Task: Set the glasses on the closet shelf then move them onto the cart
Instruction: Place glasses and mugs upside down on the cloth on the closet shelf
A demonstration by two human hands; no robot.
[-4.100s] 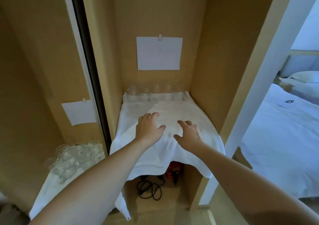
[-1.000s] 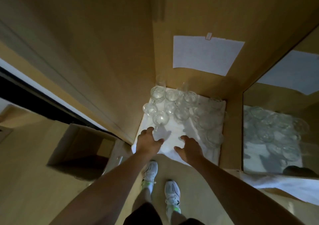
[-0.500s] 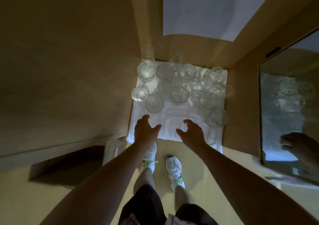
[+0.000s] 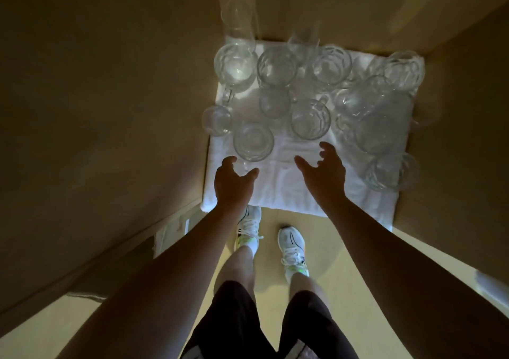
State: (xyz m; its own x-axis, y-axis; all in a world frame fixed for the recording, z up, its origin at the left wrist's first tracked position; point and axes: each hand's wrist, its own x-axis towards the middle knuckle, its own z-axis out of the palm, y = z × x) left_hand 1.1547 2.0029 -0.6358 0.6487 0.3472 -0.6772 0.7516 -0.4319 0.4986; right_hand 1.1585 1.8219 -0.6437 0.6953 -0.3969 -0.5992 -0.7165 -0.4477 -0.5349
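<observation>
Head view showed my left hand (image 4: pixel 234 183) and right hand (image 4: pixel 323 171) spread wide and holding nothing, hovering over a white cloth (image 4: pixel 289 190) on which the glasses (image 4: pixel 309 119) stood crowded, several touching. Reaching past the near glass (image 4: pixel 253 142) risked knocking its neighbours over; the cloth could slide. Closet walls (image 4: pixel 124 97) hemmed both sides; my shoes (image 4: pixel 292 241) stood below.

Glasses (image 4: pixel 311 94) stand clustered on a cloth (image 4: pixel 286 190), filling its far part. My left hand (image 4: pixel 234 183) and right hand (image 4: pixel 325 171) lie side by side over its near part, the nearest glass (image 4: pixel 253 141) just beyond my left hand. My shoes (image 4: pixel 292 244) stand nearer, below the cloth's edge.
</observation>
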